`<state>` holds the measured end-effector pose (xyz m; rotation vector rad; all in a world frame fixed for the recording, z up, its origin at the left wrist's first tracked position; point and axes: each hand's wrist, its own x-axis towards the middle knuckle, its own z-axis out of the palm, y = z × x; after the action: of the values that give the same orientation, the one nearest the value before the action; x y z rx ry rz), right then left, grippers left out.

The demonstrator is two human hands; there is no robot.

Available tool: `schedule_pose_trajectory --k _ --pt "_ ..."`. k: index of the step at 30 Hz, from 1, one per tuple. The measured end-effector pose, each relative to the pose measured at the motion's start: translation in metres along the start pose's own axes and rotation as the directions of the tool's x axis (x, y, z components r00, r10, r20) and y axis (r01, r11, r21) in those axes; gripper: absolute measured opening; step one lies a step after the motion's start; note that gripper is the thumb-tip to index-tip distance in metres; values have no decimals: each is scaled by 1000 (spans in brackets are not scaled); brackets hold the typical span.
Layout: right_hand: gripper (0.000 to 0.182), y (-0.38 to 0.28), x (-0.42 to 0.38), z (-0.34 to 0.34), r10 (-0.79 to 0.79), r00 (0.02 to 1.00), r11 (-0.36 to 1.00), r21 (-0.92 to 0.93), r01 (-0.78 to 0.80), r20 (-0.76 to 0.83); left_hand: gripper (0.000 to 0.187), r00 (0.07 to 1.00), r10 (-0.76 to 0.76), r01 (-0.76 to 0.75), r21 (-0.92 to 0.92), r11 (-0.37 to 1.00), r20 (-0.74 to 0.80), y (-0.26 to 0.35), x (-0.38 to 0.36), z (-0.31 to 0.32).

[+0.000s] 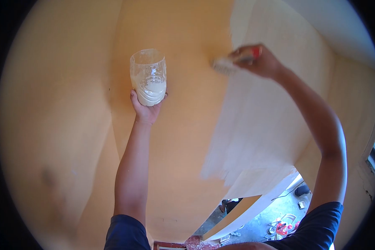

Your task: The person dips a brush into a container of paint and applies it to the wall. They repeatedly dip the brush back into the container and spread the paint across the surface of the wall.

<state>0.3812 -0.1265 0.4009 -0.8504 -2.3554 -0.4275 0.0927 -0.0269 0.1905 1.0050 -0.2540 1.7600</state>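
The paintbrush [223, 65] is up at the wall, its pale bristles at the border between the yellow-orange surface and the white coat [258, 121]. Blur hides whether the bristles touch the wall [171, 154]. The right hand [258, 62] is closed around the brush, with a patch of red showing at the grip, and the forearm bends down from there to a dark blue sleeve [327, 221].

To the left, well apart from the brush, the left hand [148, 111] holds a cut-off clear plastic bottle [148, 62] from below, thumb on 1 side and fingertips on the other. The bottle is roughly upright, open at the top, with whitish paint [151, 95] in its lower part and smears higher on its sides.

The white coat covers the wall's upper right and ends in a ragged, streaky lower edge; the left part is yellow-orange. A pale ceiling [337, 21] meets the wall at the upper right. Far below, through an opening, a grey floor [258, 214] carries a white-framed chair [288, 217] and red items [282, 228] near it.
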Motion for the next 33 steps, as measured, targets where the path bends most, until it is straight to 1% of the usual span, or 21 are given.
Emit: schedule_pose_trajectory --k 2,4,5,6,8,10,11,12,14,15,17,18,20,22,24,25,26,27,28,30,33 --pt "22 11 31 -35 -28 997 983 -185 15 -66 86 999 5 -4 -15 1000 40 2 0 5" --pt "23 33 64 -69 -116 976 964 -258 66 -185 86 999 9 -8 -7 1000 31 4 -1 7" --pt "23 26 71 -81 -193 946 907 -415 71 -260 87 1000 9 -9 -5 1000 26 4 -2 8" --pt "23 -31 63 -83 58 942 921 -346 -178 -329 87 1000 5 -4 -3 1000 25 5 -3 9" --pt "22 -34 59 -89 -193 917 828 -559 -39 -350 87 995 5 -6 11 1000 105 8 -4 12" --pt "22 -8 56 -77 -210 929 789 -614 -22 -303 87 997 -3 1 15 1000 82 9 -5 13" --pt "21 11 47 -62 -397 898 746 -637 195 -190 87 998 -13 12 18 1000 62 10 -5 13" --pt "21 13 31 -40 -466 883 701 -629 336 -48 87 998 -16 15 17 1000 65 10 -5 13" --pt "22 3 -6 -8 -427 901 739 -546 394 73 87 996 -16 13 36 999 88 11 -6 13" --pt "22 -2 -23 9 -480 870 760 -441 478 116 87 996 -17 14 33 999 84 10 -5 13" --pt "17 -25 -50 33 -408 879 842 -272 466 245 87 999 -26 24 35 999 41 9 -5 8" --pt "17 -34 -58 36 -302 911 912 -195 362 279 87 999 -20 18 32 999 43 8 -4 7" --pt "18 -35 -55 35 -153 964 986 -34 164 218 87 999 -44 45 18 999 -29 7 -1 3" --pt "19 -8 -34 31 -10 993 996 90 0 116 87 999 -37 37 19 999 11 7 -1 1" --pt "21 7 -3 7 2 1000 1000 -10 -2 -3 88 998 -35 34 23 999 53 8 1 1" --pt "23 10 14 -9 -18 1000 990 -140 14 -24 88 995 -29 26 31 999 92 9 1 2" --pt "25 15 28 -23 -114 989 974 -205 93 -93 88 991 -25 20 39 999 128 9 0 2" --pt "27 16 41 -36 -102 981 978 -194 70 -162 88 992 -30 26 38 999 124 9 -1 2" --pt "27 13 51 -50 -173 958 932 -352 84 -229 89 991 -28 24 32 999 134 9 -1 4" --pt "26 4 62 -73 -294 899 880 -458 123 -325 89 989 -25 21 28 999 148 11 -3 8" --pt "25 1 56 -67 -379 875 796 -588 144 -300 89 993 -29 25 34 999 115 13 -4 12"
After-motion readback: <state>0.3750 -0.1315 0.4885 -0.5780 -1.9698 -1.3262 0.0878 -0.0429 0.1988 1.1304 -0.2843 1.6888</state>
